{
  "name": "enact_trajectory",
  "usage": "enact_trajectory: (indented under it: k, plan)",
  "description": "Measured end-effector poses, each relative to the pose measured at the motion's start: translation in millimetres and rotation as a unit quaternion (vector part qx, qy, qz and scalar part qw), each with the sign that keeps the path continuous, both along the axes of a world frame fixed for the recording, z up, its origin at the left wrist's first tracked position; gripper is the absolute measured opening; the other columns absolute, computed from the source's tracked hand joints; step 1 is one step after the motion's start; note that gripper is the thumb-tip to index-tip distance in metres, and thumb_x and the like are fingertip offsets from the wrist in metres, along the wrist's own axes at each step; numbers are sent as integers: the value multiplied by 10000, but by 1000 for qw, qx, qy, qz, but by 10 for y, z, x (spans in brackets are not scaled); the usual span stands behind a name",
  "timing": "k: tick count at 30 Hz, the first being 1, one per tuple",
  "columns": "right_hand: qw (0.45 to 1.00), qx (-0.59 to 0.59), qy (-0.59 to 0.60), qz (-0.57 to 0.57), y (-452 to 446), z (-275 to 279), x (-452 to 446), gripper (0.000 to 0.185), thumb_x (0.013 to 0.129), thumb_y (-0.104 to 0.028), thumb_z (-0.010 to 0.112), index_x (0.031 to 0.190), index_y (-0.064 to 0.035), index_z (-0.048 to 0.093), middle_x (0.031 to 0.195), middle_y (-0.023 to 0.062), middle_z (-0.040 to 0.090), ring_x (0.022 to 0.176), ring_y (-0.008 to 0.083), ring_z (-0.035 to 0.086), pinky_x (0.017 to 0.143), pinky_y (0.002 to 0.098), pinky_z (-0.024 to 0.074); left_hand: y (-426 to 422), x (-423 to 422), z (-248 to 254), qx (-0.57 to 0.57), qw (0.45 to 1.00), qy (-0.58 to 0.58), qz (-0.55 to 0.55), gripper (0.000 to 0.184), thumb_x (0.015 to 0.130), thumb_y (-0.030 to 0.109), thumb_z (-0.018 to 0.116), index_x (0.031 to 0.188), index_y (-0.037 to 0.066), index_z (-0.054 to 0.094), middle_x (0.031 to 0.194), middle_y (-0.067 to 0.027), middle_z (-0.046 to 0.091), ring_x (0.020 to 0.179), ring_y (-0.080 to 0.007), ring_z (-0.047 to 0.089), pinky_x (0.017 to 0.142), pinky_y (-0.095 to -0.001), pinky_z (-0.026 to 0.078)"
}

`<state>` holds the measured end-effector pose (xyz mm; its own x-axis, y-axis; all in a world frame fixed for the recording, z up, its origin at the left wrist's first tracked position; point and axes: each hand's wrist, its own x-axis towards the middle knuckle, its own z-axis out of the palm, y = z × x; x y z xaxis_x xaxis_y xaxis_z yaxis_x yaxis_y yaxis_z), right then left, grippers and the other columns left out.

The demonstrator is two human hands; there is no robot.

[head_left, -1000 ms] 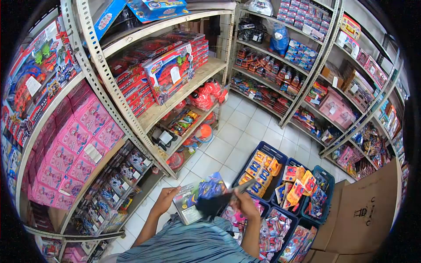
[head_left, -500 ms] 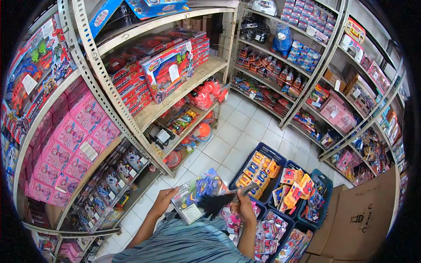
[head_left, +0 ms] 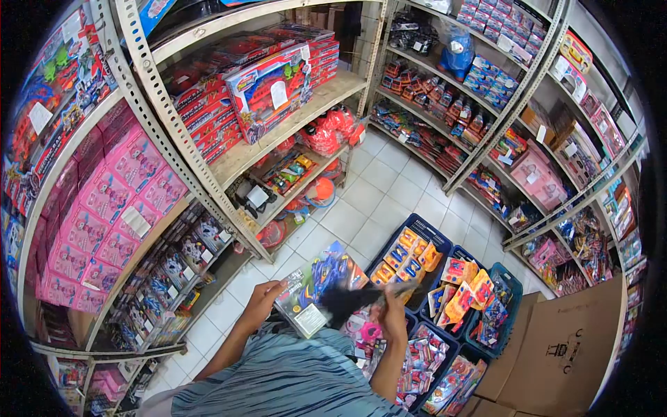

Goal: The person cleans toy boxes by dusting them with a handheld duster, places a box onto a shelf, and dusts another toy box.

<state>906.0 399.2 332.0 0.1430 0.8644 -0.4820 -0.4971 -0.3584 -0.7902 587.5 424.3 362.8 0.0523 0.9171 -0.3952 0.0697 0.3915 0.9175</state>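
Observation:
My left hand [head_left: 260, 307] is closed on the left edge of a flat toy box [head_left: 321, 272] with a blue vehicle-like picture and a white label. The box is tilted in front of my body. In my right hand [head_left: 393, 321] is the handle of a black duster [head_left: 353, 300], its strands blurred by motion. The strands lie over the box's right side; whether they touch it I cannot tell. Just beyond my right hand is a dark blue basket [head_left: 417, 221] of orange-yellow toy packs [head_left: 408, 256].
More baskets with packaged toys stand to the right, among them a teal basket [head_left: 517, 295]. A large cardboard box [head_left: 566, 340] is at the lower right. Metal shelving [head_left: 154, 90] full of boxed toys surrounds the tiled floor [head_left: 361, 215].
The duster has swung, its handle end shifting slightly and its strands now stretched toward my right hand. The toy box stays in my left hand. The view has shifted slightly.

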Motion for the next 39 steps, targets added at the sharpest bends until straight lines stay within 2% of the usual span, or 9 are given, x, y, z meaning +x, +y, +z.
enact_trajectory:
  k: [2,13,17,21,23,25,28,33,39]
  plan:
    - [994,20,-38,104,-44,276,-109,401,995,-437,526,900,-47,525,619,81,580,440,174,546,415,282,427,19,-57,-78,44,998,24,-36,401,971,377,581,935,-5,702,717,24,577,671,-51,450,598,-243,342]
    - [990,-19,-92,109,35,184,-270,477,976,-488,533,904,-17,564,632,92,588,471,170,556,438,283,424,-18,-48,-24,93,993,21,-70,285,931,277,654,945,-8,653,710,5,564,667,-63,458,584,-256,366]
    - [999,-9,-24,-48,200,34,-362,450,977,-465,543,932,-18,575,635,71,569,490,170,542,459,293,432,-89,-136,99,78,993,35,-81,301,901,261,695,1026,-10,654,787,-23,620,717,-78,519,648,-265,437]
    - [993,51,-80,68,258,308,-677,429,987,-448,536,932,-26,589,661,62,570,535,146,551,509,271,434,-74,-299,178,98,988,38,-111,366,868,253,737,1090,-26,656,870,-52,668,771,-90,574,710,-273,485]
    - [995,43,-91,-29,305,294,-827,407,997,-418,530,965,-17,594,697,49,571,568,138,549,533,264,430,-54,-380,135,117,983,68,-125,382,857,268,748,1084,-26,659,893,-77,679,768,-99,589,701,-270,487]
    - [989,80,-104,-70,398,258,-942,398,1003,-405,524,974,-14,592,717,47,570,575,137,542,530,267,427,-53,-473,129,155,969,133,-136,411,789,280,782,1079,9,676,925,-129,691,808,-198,643,757,-322,506]
    - [990,68,-114,51,415,426,-1252,390,1001,-416,529,935,-34,563,758,50,571,599,136,534,533,272,419,-73,-662,-28,232,934,228,-148,397,722,311,773,1030,74,690,988,-122,686,975,-343,618,866,-425,505]
    - [981,69,-175,37,599,443,-1711,390,1004,-422,529,879,-53,521,713,53,558,581,131,527,528,274,409,-169,-1010,10,261,910,290,-140,343,730,323,765,942,68,676,886,-100,654,858,-307,600,788,-401,505]
    - [948,47,-223,223,572,579,-2297,422,987,-458,548,860,-55,541,653,51,603,522,113,535,498,251,401,-292,-1546,-37,270,903,298,-151,332,729,331,767,880,65,639,858,-86,602,858,-295,558,756,-407,499]
